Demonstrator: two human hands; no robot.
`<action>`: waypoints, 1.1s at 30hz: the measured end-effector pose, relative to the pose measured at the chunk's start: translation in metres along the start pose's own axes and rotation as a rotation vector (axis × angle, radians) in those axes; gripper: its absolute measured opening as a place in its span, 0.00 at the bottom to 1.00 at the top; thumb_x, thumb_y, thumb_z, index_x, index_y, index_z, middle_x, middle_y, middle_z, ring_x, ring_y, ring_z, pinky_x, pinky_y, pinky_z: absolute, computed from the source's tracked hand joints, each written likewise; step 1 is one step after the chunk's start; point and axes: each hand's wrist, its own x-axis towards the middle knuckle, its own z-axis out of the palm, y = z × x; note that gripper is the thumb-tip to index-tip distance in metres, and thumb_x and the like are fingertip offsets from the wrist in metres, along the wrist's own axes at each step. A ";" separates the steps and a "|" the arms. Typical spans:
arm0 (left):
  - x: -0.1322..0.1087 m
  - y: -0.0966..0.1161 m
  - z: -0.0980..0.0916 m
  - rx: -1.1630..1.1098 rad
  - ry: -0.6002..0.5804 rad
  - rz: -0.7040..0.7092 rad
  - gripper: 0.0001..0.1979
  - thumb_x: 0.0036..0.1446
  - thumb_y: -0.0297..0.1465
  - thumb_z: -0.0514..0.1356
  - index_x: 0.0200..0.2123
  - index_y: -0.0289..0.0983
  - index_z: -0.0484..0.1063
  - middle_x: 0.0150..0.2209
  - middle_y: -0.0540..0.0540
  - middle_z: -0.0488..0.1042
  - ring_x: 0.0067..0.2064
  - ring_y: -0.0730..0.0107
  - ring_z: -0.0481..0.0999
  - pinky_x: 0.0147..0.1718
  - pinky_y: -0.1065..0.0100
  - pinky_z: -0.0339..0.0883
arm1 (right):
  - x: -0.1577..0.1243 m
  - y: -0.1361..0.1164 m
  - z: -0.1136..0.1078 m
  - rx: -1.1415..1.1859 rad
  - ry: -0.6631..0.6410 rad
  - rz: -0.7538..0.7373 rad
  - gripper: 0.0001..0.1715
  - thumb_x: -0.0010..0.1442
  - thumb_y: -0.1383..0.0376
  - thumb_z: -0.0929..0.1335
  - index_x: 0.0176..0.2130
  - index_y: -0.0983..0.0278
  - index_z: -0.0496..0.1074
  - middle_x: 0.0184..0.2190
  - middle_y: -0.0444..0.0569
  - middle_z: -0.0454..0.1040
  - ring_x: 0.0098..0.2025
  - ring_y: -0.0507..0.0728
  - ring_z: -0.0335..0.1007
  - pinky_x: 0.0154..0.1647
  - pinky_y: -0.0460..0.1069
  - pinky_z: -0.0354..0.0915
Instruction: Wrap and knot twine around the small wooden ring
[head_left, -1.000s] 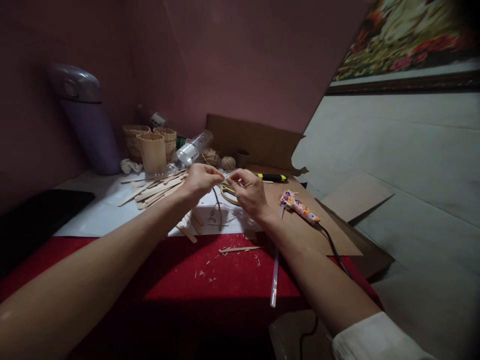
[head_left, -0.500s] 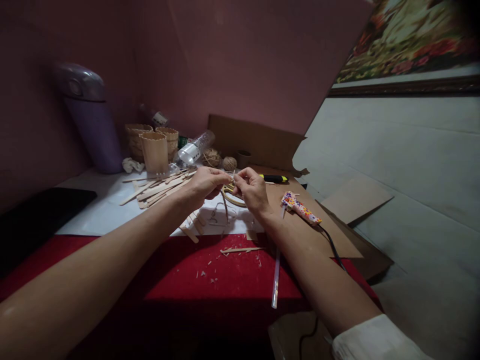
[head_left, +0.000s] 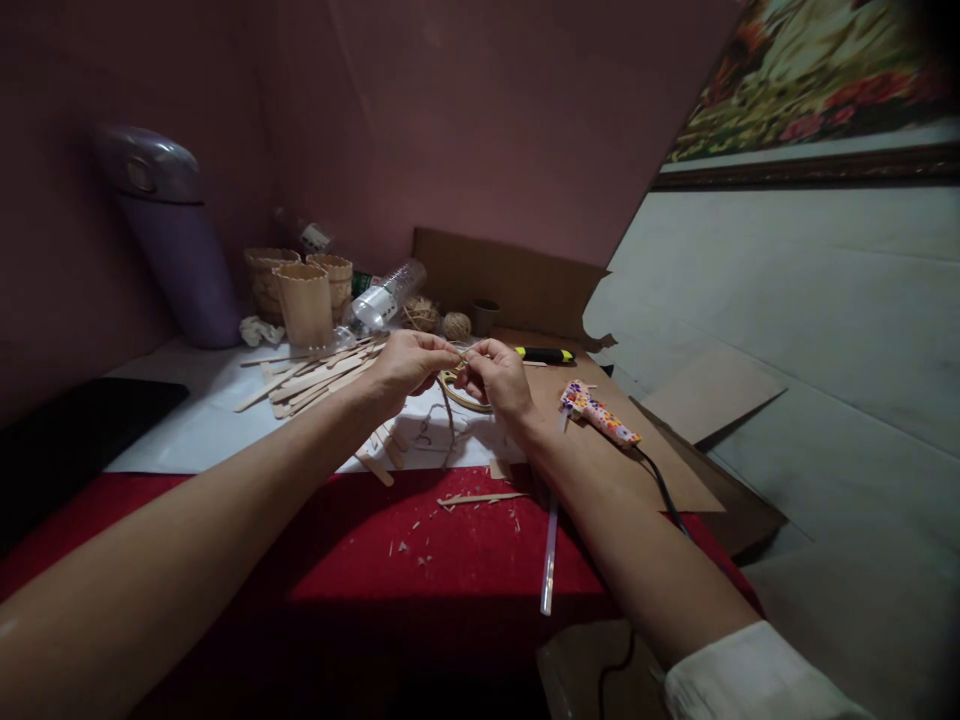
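Note:
My left hand (head_left: 409, 368) and my right hand (head_left: 496, 378) meet fingertip to fingertip above the table, both closed in a pinch. Between them is a thin piece of twine, and a brown strand of twine (head_left: 448, 410) hangs below onto the white sheet. How the twine lies within the fingertips is too small to make out. Behind the right hand, partly hidden, is a yellowish ring-shaped thing (head_left: 469, 402). Flat wooden craft sticks (head_left: 322, 380) lie in a pile beside my left hand. Two balls of twine (head_left: 456, 325) sit just beyond the hands.
A flowered glue gun (head_left: 600, 413) with a clear glue stick (head_left: 550, 560) rests on cardboard (head_left: 667, 480) at right. A black-and-yellow cutter (head_left: 546, 355) lies behind. Wooden cups (head_left: 304, 308), a plastic bottle (head_left: 386, 297) and a purple tumbler (head_left: 176, 260) stand left. Wood scraps litter the red cloth (head_left: 337, 560).
Both hands stay pinched together at nearly the same spot, with the right fingers slightly shifted. The whole view has moved a little.

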 end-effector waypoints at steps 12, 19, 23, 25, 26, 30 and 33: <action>0.001 -0.001 -0.002 0.026 0.009 -0.002 0.07 0.45 0.24 0.63 0.19 0.33 0.69 0.09 0.57 0.54 0.11 0.84 0.48 0.13 0.73 0.35 | 0.002 0.003 -0.006 -0.104 0.061 -0.163 0.23 0.48 0.47 0.69 0.30 0.63 0.65 0.21 0.40 0.69 0.12 0.44 0.52 0.12 0.43 0.47; 0.002 -0.007 -0.003 0.079 -0.007 -0.022 0.10 0.47 0.25 0.61 0.18 0.34 0.66 0.09 0.57 0.51 0.11 0.84 0.47 0.13 0.72 0.35 | 0.004 0.006 -0.009 -0.318 0.087 -0.375 0.13 0.51 0.56 0.70 0.27 0.63 0.69 0.32 0.45 0.67 0.25 0.47 0.58 0.24 0.44 0.57; 0.003 -0.008 -0.005 0.087 -0.022 -0.014 0.11 0.47 0.27 0.62 0.17 0.34 0.65 0.10 0.57 0.51 0.12 0.84 0.46 0.14 0.72 0.35 | 0.007 0.008 -0.014 -0.334 -0.015 -0.413 0.12 0.50 0.57 0.71 0.25 0.63 0.69 0.34 0.47 0.67 0.36 0.52 0.64 0.34 0.46 0.62; 0.004 -0.008 -0.005 0.071 -0.038 -0.022 0.12 0.47 0.27 0.62 0.17 0.35 0.65 0.10 0.57 0.50 0.12 0.84 0.46 0.14 0.72 0.34 | 0.010 0.008 -0.018 -0.339 -0.049 -0.413 0.13 0.49 0.57 0.71 0.24 0.63 0.69 0.35 0.48 0.68 0.38 0.53 0.64 0.36 0.47 0.62; 0.004 -0.008 -0.006 0.058 -0.049 -0.031 0.12 0.48 0.27 0.62 0.17 0.35 0.64 0.10 0.58 0.49 0.12 0.84 0.46 0.14 0.72 0.34 | 0.011 0.007 -0.020 -0.346 -0.059 -0.411 0.12 0.49 0.57 0.71 0.24 0.63 0.69 0.35 0.48 0.68 0.39 0.53 0.64 0.38 0.48 0.62; 0.003 -0.005 -0.007 0.011 -0.088 -0.081 0.13 0.48 0.27 0.61 0.16 0.36 0.62 0.11 0.58 0.48 0.12 0.85 0.44 0.14 0.72 0.33 | 0.013 0.006 -0.025 -0.339 -0.083 -0.399 0.11 0.50 0.58 0.71 0.25 0.62 0.69 0.37 0.48 0.68 0.40 0.53 0.64 0.41 0.49 0.62; 0.003 -0.003 -0.008 -0.022 -0.101 -0.115 0.13 0.48 0.26 0.61 0.17 0.36 0.61 0.12 0.58 0.48 0.13 0.84 0.44 0.14 0.72 0.33 | 0.014 0.006 -0.026 -0.302 -0.122 -0.416 0.10 0.50 0.59 0.70 0.26 0.62 0.69 0.37 0.48 0.68 0.41 0.54 0.64 0.43 0.49 0.62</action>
